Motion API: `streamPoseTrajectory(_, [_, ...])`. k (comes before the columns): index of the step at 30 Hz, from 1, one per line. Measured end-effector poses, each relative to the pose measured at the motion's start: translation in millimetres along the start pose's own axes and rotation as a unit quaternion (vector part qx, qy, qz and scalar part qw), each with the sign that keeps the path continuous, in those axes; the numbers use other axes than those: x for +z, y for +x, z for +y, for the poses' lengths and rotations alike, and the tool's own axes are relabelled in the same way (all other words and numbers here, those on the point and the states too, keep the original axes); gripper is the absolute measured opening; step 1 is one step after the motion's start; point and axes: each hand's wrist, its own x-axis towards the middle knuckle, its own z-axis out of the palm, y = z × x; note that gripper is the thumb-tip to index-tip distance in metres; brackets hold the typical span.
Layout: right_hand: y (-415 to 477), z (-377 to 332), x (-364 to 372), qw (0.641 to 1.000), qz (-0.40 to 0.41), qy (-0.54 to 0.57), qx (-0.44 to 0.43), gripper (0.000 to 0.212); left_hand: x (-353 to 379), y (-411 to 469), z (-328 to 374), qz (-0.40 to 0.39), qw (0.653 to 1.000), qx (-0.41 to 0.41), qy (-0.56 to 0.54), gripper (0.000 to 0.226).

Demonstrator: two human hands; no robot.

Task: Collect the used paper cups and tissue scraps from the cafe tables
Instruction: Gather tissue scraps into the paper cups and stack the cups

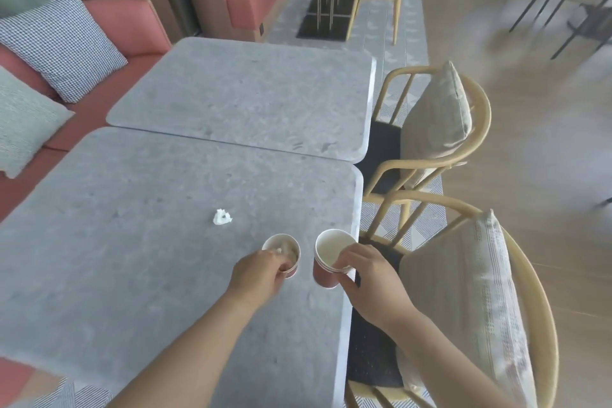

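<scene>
Head view. Left hand (261,270) is nearest, its fingers curled over the near rim of a red paper cup (285,253), gripping it. The cup stands on the near desk (132,258), mouth up and long axis near vertical, with crumpled pale material inside. Right hand (367,275) pinches the rim of the nested red cups (326,262) beside the desk's right edge, mouth up and leaning slightly. Whether their base rests on the desk cannot be told. The cup walls are too blurred to read any lettering. A white tissue scrap (222,217) lies on the desk beyond the cups, apart from both. Two wooden chairs (477,129) with cushions stand to the right.
</scene>
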Motion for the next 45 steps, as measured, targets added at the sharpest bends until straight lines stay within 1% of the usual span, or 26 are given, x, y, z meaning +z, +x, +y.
streamPoseTrajectory(6, [6, -21, 36, 1.000, -0.022, -0.002, 0.018, 0.009, -7, -7, -46, -0.014, 1.000, -0.001, -0.003, 0.016])
streamPoseTrajectory(9, [10, -32, 63, 0.996, -0.080, -0.046, -0.004, 0.011, -13, -12, -73, -0.019, 1.000, -0.005, -0.013, 0.015])
streamPoseTrajectory(11, [14, -40, 82, 0.992, -0.102, -0.073, -0.010, 0.013, -16, -17, -90, -0.023, 0.999, -0.008, -0.022, 0.016])
streamPoseTrajectory(15, [26, -58, 112, 0.992, -0.098, -0.082, 0.001, 0.010, -22, -24, -120, -0.026, 1.000, -0.003, -0.017, 0.015])
streamPoseTrajectory(19, [36, -75, 135, 0.991, -0.101, -0.089, 0.012, 0.012, -27, -26, -147, -0.025, 0.999, -0.001, -0.023, 0.016])
streamPoseTrajectory(26, [47, -93, 155, 0.992, -0.050, -0.093, 0.063, 0.020, -35, -17, -178, -0.014, 0.997, 0.037, -0.073, 0.016])
streamPoseTrajectory(30, [51, -101, 155, 0.995, 0.026, -0.046, 0.085, 0.024, -48, 0, -184, -0.002, 0.993, 0.066, -0.098, 0.015])
streamPoseTrajectory(34, [60, -101, 148, 0.990, 0.073, -0.047, 0.110, 0.025, -64, 23, -192, 0.010, 0.989, 0.097, -0.108, 0.011])
streamPoseTrajectory(37, [65, -99, 143, 0.983, 0.081, -0.036, 0.158, 0.025, -67, 40, -197, 0.010, 0.988, 0.094, -0.119, 0.010])
streamPoseTrajectory(40, [67, -98, 143, 0.979, 0.067, -0.034, 0.188, 0.027, -62, 59, -203, -0.015, 0.989, 0.087, -0.120, 0.012])
streamPoseTrajectory(45, [65, -99, 150, 0.974, 0.037, -0.047, 0.217, 0.028, -42, 93, -205, -0.063, 0.990, 0.089, -0.088, 0.031])
